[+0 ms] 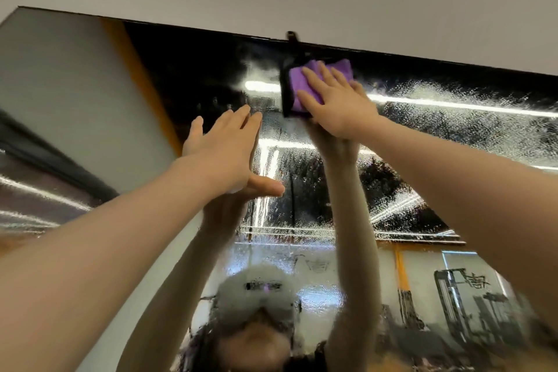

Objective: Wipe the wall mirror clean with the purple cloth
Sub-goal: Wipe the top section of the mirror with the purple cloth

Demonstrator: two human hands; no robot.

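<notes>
**Reaching high to wipe a wet mirror**

Pressing the purple cloth [305,84] flat against the wall mirror [453,130] just under its dark top edge, my right hand [335,103] lies on it with fingers straight and slightly spread. The cloth is folded into a thick pad, bright violet, bulging past my fingertips. My left hand [225,148] rests open on the glass to the left, fingers together, thumb out. Droplets and streaks cover the mirror around both hands.

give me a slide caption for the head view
Right hand presses purple cloth against the wet wall mirror near its top edge; left hand flat alongside.
</notes>
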